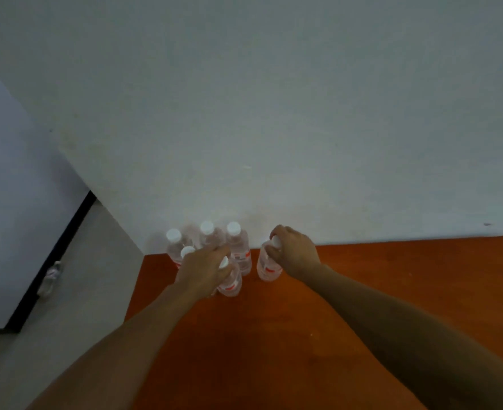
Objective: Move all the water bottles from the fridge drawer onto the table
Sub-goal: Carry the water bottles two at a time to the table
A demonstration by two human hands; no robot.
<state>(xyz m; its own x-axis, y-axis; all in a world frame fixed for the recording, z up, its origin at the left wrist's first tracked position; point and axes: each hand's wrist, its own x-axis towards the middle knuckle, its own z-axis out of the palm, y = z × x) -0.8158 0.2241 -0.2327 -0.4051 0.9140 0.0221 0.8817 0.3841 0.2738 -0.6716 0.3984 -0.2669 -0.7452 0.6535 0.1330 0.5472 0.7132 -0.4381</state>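
Clasping from above | left grip (pixel 206 267): front bottle (pixel 231 284) | right grip (pixel 294 253): rightmost bottle (pixel 267 269)

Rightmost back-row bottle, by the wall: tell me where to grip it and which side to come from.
Grip the neck just under the white cap, coming straight down from above. The rightmost back-row bottle stands upright with another bottle close on its left and the front bottle, held by the left hand, just before it, so its body is hemmed in; the top is clear.
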